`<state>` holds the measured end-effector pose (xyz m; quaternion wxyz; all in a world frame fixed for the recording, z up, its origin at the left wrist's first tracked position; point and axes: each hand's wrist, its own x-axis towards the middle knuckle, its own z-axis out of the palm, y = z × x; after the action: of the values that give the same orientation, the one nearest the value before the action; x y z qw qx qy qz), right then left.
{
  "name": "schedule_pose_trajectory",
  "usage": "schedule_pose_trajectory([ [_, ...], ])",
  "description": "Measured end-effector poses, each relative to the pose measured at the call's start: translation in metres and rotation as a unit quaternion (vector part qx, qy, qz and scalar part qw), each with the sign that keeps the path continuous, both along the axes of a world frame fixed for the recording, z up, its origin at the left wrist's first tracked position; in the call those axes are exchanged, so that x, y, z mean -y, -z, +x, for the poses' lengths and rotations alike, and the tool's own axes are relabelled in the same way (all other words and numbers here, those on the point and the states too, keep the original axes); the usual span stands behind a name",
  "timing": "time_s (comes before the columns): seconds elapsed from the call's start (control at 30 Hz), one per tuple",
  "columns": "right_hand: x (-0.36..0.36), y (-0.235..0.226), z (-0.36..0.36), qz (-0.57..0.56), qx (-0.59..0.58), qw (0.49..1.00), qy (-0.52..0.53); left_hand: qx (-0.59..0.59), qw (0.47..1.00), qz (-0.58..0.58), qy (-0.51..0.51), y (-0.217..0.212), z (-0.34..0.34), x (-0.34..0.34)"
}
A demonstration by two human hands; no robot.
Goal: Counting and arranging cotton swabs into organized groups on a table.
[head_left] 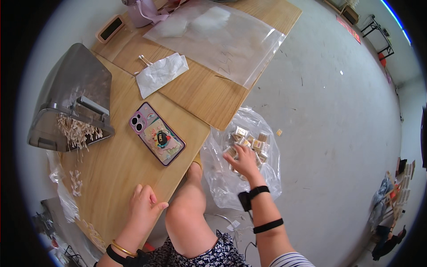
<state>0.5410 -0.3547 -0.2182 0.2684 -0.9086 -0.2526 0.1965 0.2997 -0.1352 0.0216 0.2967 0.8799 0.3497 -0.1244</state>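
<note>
My right hand (243, 161) reaches down into a clear plastic bag (222, 182) on the floor, fingers among several small tan packets (249, 140); whether it grips one I cannot tell. My left hand (144, 205) rests on the front edge of the wooden table (115, 164), fingers loosely curled, holding nothing. A phone in a purple patterned case (156, 133) lies on the table above the left hand.
A grey bin (73, 98) with cotton swabs spilling out (78, 131) stands at the table's left. A large clear bag (218, 38) and a small white bag (160, 73) lie on a second board. My knee (189, 209) is between the hands. Grey floor extends right.
</note>
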Motion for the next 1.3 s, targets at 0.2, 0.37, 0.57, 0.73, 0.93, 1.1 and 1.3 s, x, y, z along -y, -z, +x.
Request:
schedule_pose_trajectory([
  [0.2, 0.089, 0.038, -0.104, -0.285, -0.286, 0.888, -0.222, 0.01, 1.0, 0.001, 0.002, 0.003, 0.001, 0.002],
  [0.37, 0.104, 0.05, -0.17, -0.306, -0.211, 0.897, -0.239, 0.032, 0.999, -0.01, 0.023, 0.007, 0.002, -0.001],
  [0.57, 0.093, 0.033, -0.11, 0.223, -0.435, 0.825, 0.284, 0.051, 0.998, 0.023, 0.037, 0.014, -0.005, -0.005],
  [0.73, 0.016, 0.035, -0.118, 0.205, -0.274, 0.928, 0.146, 0.068, 0.996, 0.021, 0.056, 0.034, 0.01, 0.004],
  [0.93, -0.018, 0.019, -0.132, 0.116, -0.121, 0.985, 0.04, 0.04, 0.998, 0.041, 0.026, 0.013, -0.01, 0.007],
  [1.1, 0.086, 0.003, -0.11, 0.101, -0.252, 0.959, 0.083, 0.232, 0.972, 0.041, 0.028, -0.017, -0.054, 0.046],
  [1.3, 0.165, -0.013, -0.118, 0.189, -0.314, 0.899, 0.239, 0.253, 0.966, 0.043, 0.023, -0.036, -0.186, 0.062],
])
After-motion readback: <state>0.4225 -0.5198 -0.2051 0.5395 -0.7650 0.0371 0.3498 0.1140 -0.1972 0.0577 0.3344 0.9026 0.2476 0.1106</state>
